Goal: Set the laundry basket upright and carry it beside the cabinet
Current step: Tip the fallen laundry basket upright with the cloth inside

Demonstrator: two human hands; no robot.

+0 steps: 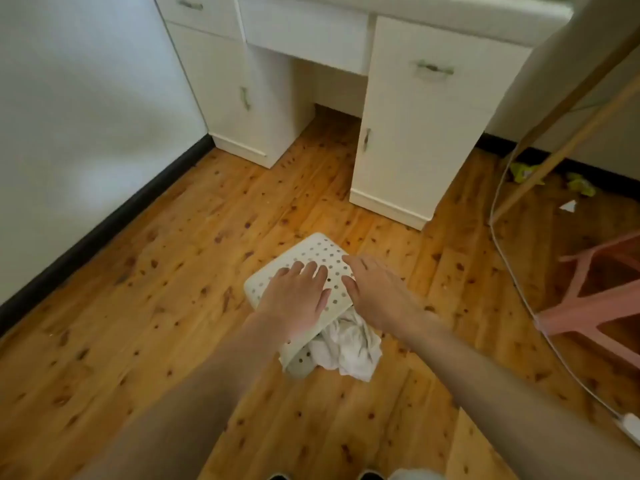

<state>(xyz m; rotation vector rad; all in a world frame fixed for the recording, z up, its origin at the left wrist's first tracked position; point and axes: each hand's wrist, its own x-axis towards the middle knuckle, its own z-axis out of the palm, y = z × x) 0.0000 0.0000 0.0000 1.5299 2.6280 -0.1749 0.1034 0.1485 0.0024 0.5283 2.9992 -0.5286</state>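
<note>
A white perforated laundry basket (313, 252) lies on its side on the wooden floor, its open mouth toward me. White cloth (346, 344) spills out of the mouth onto the floor. My left hand (296, 299) lies flat on the basket's upper side, fingers spread. My right hand (375, 292) hovers over the basket's right edge, fingers apart; whether it touches is unclear. The white cabinet (412, 133) stands against the far wall, beyond the basket.
A white wall with dark skirting (104, 223) runs along the left. On the right are a pink plastic frame (588, 299), a white cable (512, 268), slanted wooden poles (568, 147) and small green and white scraps (581, 185) on the floor.
</note>
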